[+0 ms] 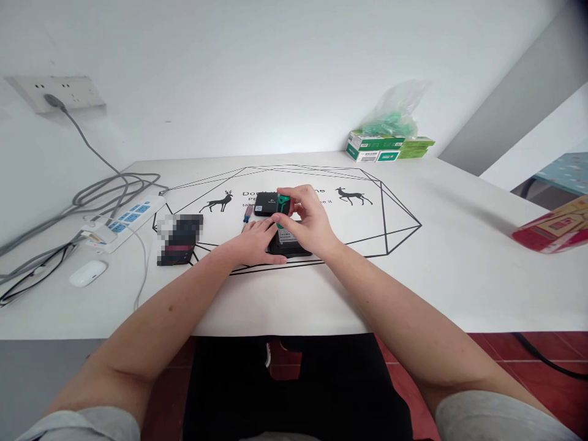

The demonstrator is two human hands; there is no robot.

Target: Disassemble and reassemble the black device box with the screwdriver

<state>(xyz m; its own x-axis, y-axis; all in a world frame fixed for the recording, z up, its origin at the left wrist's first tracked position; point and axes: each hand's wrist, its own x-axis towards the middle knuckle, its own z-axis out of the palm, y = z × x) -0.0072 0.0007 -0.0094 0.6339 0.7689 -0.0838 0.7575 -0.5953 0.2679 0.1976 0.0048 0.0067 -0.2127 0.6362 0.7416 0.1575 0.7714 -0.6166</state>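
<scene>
In my right hand (307,215) is a small green and black piece (283,203), held upright between thumb and fingers. Below it lies a black device (291,248) with a silver, labelled part (285,236) showing in it. My left hand (263,243) rests flat at the device's left edge, fingers spread and thumb along its near side. Behind the hands is a black case (265,203) with a small white label. A screwdriver (248,213) with a clear blue and red handle lies left of that case, its shaft partly behind my left hand.
A phone (181,239), partly pixelated, lies left of my hands. Farther left are a power strip (133,217), tangled grey cables (124,184) and a white earbud case (88,273). Green and white boxes (374,147) under a plastic bag stand at the back right; a red package (554,226) sits far right.
</scene>
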